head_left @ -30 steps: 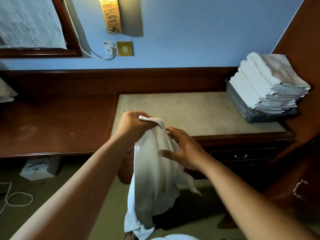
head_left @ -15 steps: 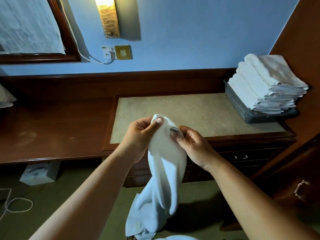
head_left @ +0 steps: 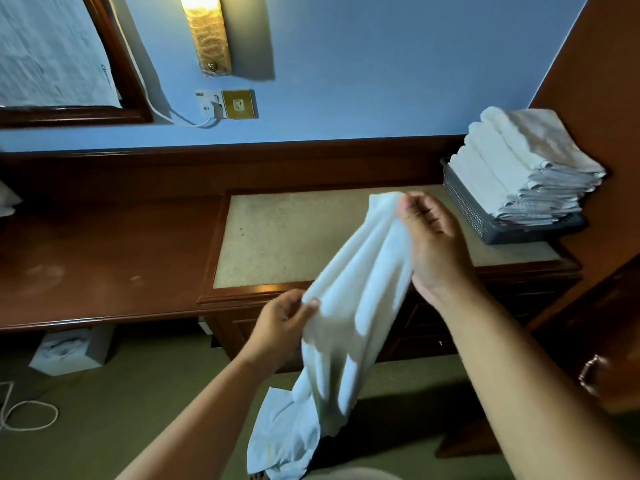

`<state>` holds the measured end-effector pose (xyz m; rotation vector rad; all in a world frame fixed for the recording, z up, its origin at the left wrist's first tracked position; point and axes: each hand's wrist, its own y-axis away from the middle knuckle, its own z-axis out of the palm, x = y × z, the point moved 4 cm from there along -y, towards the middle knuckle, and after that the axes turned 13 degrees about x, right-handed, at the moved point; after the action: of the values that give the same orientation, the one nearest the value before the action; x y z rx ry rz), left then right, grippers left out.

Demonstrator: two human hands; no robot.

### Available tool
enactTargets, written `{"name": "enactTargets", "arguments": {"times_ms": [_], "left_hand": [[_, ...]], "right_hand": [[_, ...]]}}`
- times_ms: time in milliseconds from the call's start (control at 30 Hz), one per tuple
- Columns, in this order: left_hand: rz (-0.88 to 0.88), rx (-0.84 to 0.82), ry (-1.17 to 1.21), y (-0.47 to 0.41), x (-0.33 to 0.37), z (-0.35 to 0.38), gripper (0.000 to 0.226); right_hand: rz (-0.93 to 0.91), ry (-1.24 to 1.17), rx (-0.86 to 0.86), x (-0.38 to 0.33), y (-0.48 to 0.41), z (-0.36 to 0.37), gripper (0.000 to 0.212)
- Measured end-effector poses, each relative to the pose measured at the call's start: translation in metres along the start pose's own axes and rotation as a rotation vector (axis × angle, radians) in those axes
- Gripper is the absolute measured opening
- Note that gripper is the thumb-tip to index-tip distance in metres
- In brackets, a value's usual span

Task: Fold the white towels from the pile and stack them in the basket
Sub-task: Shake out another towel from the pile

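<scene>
A white towel (head_left: pixel 349 306) hangs bunched between my hands in front of the cabinet. My right hand (head_left: pixel 429 237) pinches its upper corner, raised over the beige cabinet top (head_left: pixel 294 230). Lower and to the left, my left hand (head_left: pixel 280 323) pinches the towel's edge. The towel's loose end droops toward the floor. A grey mesh basket (head_left: pixel 464 206) sits at the right end of the cabinet top, holding a tall stack of folded white towels (head_left: pixel 512 168). The unfolded pile is out of view.
A dark wooden desk (head_left: pixel 104 258) runs along the left. A wooden wardrobe with a metal handle (head_left: pixel 592 372) stands at the right. On the floor lie a white tissue box (head_left: pixel 69 351) and a white cord (head_left: pixel 24 414). A wall lamp (head_left: pixel 207 32) glows above.
My hands were together at the towel's top; now the right hand has risen to the right and the left has dropped down the edge, stretching the towel diagonally.
</scene>
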<state>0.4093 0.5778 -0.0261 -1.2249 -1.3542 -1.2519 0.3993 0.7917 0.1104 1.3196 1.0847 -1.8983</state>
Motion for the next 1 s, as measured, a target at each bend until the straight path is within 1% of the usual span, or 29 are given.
{"name": "enactTargets", "arguments": {"times_ms": [33,67,133,167,200,233,267,367,400,467,533,600,633,700,767,800,833,900,967,1000], "left_hand": [[0.018,0.074,0.011,-0.003,0.005,-0.009,0.010],[0.071,0.119,-0.020,-0.006,0.014,-0.017,0.011],[0.216,0.098,-0.133,-0.009,0.035,-0.023,0.013],[0.265,0.071,-0.172,-0.009,0.045,-0.022,0.013],[0.302,0.056,-0.197,-0.009,0.054,-0.022,0.014],[0.331,0.051,-0.224,-0.010,0.061,-0.021,0.014],[0.358,0.035,-0.254,-0.009,0.068,-0.018,0.014],[0.401,-0.069,-0.308,-0.006,0.081,-0.007,0.017],[0.405,-0.087,-0.309,-0.005,0.083,-0.005,0.018],[0.407,-0.056,-0.324,-0.003,0.086,-0.005,0.021],[0.431,0.002,-0.376,-0.002,0.089,-0.008,0.023],[0.478,0.061,-0.447,-0.002,0.094,-0.011,0.019],[0.494,0.089,-0.468,-0.003,0.096,-0.013,0.018],[0.511,0.107,-0.481,-0.002,0.100,-0.012,0.020],[0.558,0.071,-0.497,0.002,0.107,-0.006,0.024],[0.585,0.056,-0.506,0.004,0.110,-0.003,0.026],[0.595,0.052,-0.504,0.003,0.111,-0.001,0.028],[0.542,0.075,-0.465,-0.002,0.103,0.000,0.026],[0.423,0.075,-0.419,-0.009,0.080,0.000,0.018],[0.360,0.072,-0.411,-0.012,0.062,-0.002,0.014]], "right_hand": [[-0.036,0.089,-0.017,0.000,-0.006,-0.011,0.018],[-0.043,0.215,-0.081,0.003,-0.011,-0.022,0.024],[0.045,0.490,-0.304,0.015,-0.010,-0.036,0.037],[0.096,0.612,-0.430,0.024,-0.006,-0.039,0.038],[0.112,0.699,-0.525,0.031,0.000,-0.040,0.032],[0.097,0.748,-0.573,0.037,0.007,-0.037,0.020],[0.093,0.745,-0.580,0.042,0.013,-0.034,0.009],[0.185,0.667,-0.515,0.057,0.029,-0.026,0.008],[0.229,0.644,-0.502,0.062,0.033,-0.025,0.011],[0.346,0.540,-0.483,0.071,0.042,-0.021,0.025],[0.404,0.439,-0.384,0.072,0.044,-0.019,0.033],[0.337,0.429,-0.312,0.067,0.039,-0.021,0.033],[0.303,0.415,-0.329,0.062,0.038,-0.021,0.031],[0.285,0.386,-0.469,0.052,0.040,-0.016,0.024],[0.182,0.562,-0.638,0.046,0.047,-0.008,0.035],[0.070,0.670,-0.650,0.046,0.048,-0.003,0.027],[-0.052,0.715,-0.596,0.042,0.047,0.001,0.021],[-0.255,0.646,-0.430,0.028,0.044,0.005,0.029],[-0.351,0.562,-0.343,0.009,0.039,0.010,0.031],[-0.336,0.510,-0.311,0.000,0.035,0.011,0.031]]}}
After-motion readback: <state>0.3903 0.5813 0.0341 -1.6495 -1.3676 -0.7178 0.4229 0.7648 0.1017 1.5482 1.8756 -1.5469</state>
